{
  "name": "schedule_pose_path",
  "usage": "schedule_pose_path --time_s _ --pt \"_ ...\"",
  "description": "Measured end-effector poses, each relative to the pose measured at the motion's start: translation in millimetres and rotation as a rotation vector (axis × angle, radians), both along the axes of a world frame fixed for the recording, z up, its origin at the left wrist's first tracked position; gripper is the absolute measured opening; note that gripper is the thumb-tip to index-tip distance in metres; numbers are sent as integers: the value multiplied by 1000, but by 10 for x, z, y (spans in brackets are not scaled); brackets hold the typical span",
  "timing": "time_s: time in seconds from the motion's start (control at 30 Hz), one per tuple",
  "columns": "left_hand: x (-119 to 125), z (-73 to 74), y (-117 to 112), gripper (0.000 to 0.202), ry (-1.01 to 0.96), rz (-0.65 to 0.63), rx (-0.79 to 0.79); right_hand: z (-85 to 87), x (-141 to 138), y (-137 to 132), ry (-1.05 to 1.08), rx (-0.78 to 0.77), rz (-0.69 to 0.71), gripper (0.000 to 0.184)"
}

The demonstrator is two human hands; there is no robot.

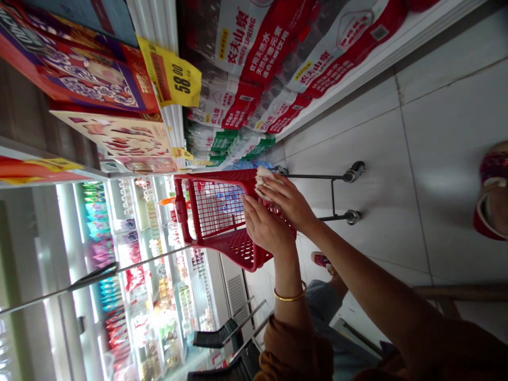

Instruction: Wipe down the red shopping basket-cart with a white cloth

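The view is turned on its side, with the floor at the right. My right hand is closed round a small white packet at the rim of a red shopping cart basket. My left hand, with a gold bangle on its wrist, lies beside it. Its fingers are stretched flat against the basket's edge and hold nothing. Blue-printed goods show through the basket's mesh.
The cart's black frame and wheels stand on grey floor tiles. Shrink-wrapped water packs fill the shelf beside the cart, near a yellow price tag. Lit chiller doors are at the left. Another person's red shoe is at the right edge.
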State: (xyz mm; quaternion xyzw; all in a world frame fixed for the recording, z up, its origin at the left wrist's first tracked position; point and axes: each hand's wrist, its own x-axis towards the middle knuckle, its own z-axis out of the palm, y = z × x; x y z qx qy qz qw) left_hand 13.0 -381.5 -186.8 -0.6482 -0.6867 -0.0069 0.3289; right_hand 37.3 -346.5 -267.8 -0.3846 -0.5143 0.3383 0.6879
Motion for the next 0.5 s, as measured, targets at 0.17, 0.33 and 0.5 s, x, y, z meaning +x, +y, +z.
schedule_pose_path --time_s 0.17,0.33,0.5 --pt "19 -10 3 46 -5 -19 49 68 -3 101 -109 99 69 45" --pt "-41 -20 29 43 -67 -24 107 -77 -175 7 -49 -20 31 47" --pt "-96 -3 54 41 -128 40 157 -284 -335 -133 10 -102 -30 43"
